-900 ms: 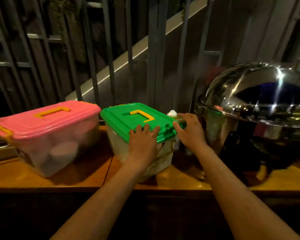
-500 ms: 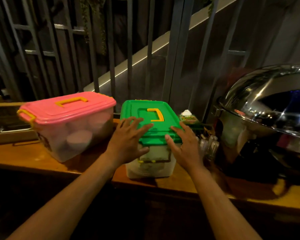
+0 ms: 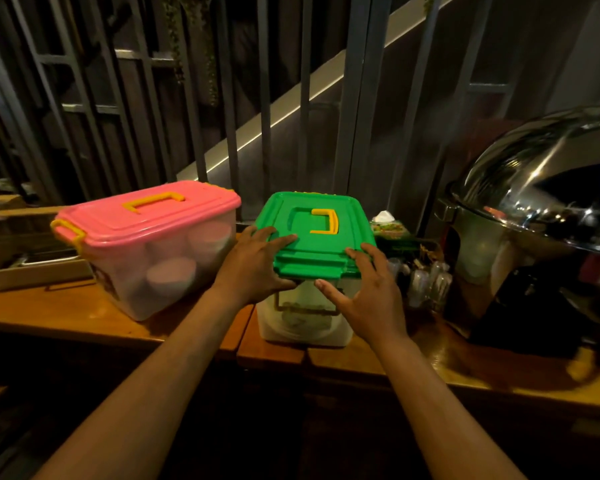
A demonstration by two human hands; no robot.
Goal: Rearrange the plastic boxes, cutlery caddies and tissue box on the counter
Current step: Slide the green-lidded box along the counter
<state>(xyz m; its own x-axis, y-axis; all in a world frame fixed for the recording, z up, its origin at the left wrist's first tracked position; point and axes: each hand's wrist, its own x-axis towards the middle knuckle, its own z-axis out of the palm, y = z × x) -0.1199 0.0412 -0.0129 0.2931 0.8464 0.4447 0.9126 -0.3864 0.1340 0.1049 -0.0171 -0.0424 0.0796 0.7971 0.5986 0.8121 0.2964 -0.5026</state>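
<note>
A clear plastic box with a green lid [image 3: 317,233] and yellow handle stands end-on near the wooden counter's front edge [image 3: 174,332]. My left hand [image 3: 257,268] grips its near left corner, fingers over the lid. My right hand [image 3: 368,292] holds the near right side, thumb under the lid's latch. A pink-lidded box [image 3: 146,220] with bowls inside sits to the left, apart from it. Behind and right of the green box are a green tissue box [image 3: 390,232] and a cutlery caddy [image 3: 426,275], partly hidden.
A large steel chafing dish [image 3: 541,216] with a domed lid fills the counter's right end. A wooden tray [image 3: 11,268] lies at the far left. Metal railing bars [image 3: 307,91] rise directly behind the counter.
The green-lidded box has been turned from slanted to end-on toward me, closer to the pink box. My right hand shifted from its far right corner to the near right side.
</note>
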